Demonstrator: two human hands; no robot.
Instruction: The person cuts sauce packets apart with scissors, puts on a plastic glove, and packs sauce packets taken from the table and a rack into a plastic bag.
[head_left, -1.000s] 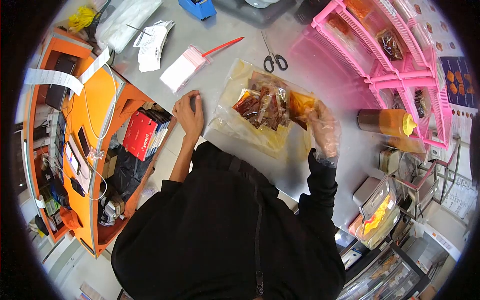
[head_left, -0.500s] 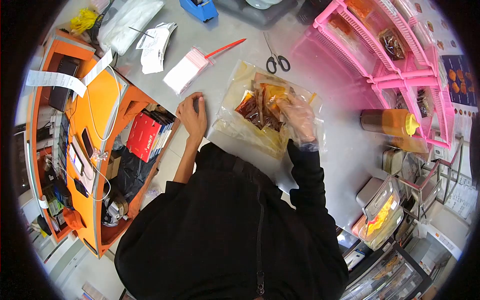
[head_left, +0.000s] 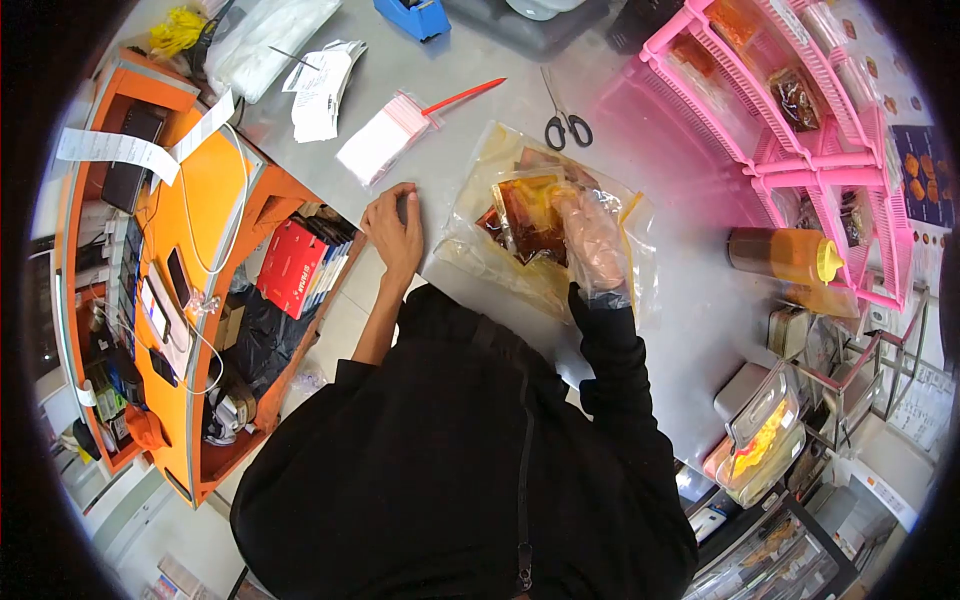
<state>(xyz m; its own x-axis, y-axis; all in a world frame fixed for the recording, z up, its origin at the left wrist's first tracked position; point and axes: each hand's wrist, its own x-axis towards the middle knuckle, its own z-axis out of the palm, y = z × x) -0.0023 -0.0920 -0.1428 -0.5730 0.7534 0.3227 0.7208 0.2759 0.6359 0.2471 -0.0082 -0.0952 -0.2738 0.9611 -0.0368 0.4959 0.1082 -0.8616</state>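
My right hand (head_left: 594, 240), in a clear plastic glove, has its fingers on the edge of a sachet of amber and dark brown sauce (head_left: 532, 215). That sachet lies over other dark sauce packets on a large clear plastic bag (head_left: 470, 235) with yellowish stains. My left hand (head_left: 396, 230) is bare and rests at the table's near edge, fingers apart, with nothing in it. Black-handled scissors (head_left: 568, 130) lie beyond the bag. Between them and my left hand are a pack of small white bags (head_left: 385, 138) and a red pen-like stick (head_left: 464, 96).
Pink basket racks (head_left: 820, 165) holding packets stand at the right, with a sauce bottle (head_left: 785, 254) beside them. Lidded containers (head_left: 755, 430) sit at the lower right. Paper slips (head_left: 322, 95) and a blue tape dispenser (head_left: 414, 18) are at the back. Orange shelving (head_left: 215, 200) is left.
My right hand has moved left with the amber sachet, from the bag's right side to over the dark packets. My left hand stays at the table edge. The view has shifted slightly.
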